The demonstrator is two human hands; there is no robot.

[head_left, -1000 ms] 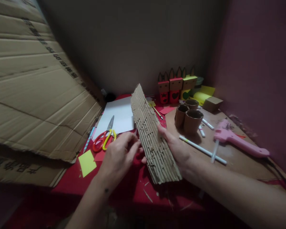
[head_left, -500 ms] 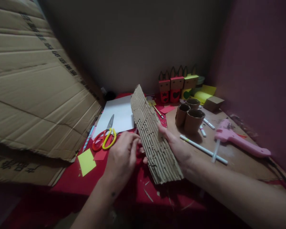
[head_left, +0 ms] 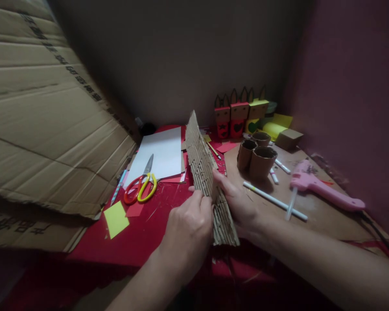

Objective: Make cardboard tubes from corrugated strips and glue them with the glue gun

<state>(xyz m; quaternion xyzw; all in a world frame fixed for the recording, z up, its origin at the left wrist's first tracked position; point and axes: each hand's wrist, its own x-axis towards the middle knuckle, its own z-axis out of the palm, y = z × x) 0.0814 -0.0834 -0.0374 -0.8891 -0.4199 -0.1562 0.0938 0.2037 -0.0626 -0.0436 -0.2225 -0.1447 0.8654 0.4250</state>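
A strip of corrugated cardboard [head_left: 199,166], its ridges bared and its surface partly torn, is held up over the red tabletop and bends lengthwise. My right hand [head_left: 238,207] grips its right side, thumb on the ridged face and the other fingers hidden behind. On the left edge, my left hand [head_left: 191,220] is closed with curled fingers around the cardboard. Left of that hand lie scissors [head_left: 142,183] with one red and one yellow handle, blades resting on a white sheet [head_left: 164,151]. A yellow paper square [head_left: 116,219] and a red paper scrap [head_left: 135,209] are nearby.
Three cardboard tubes [head_left: 262,164] stand on a brown board [head_left: 327,224] at right, with white markers [head_left: 275,201] and a pink glue gun [head_left: 324,185]. Behind them are decorated eared figures [head_left: 239,119]. A large cardboard sheet [head_left: 52,121] leans at left.
My left hand has moved right and up, from beside the cardboard to closing on its left edge. The cardboard has turned and folded narrower. My right hand keeps its hold.
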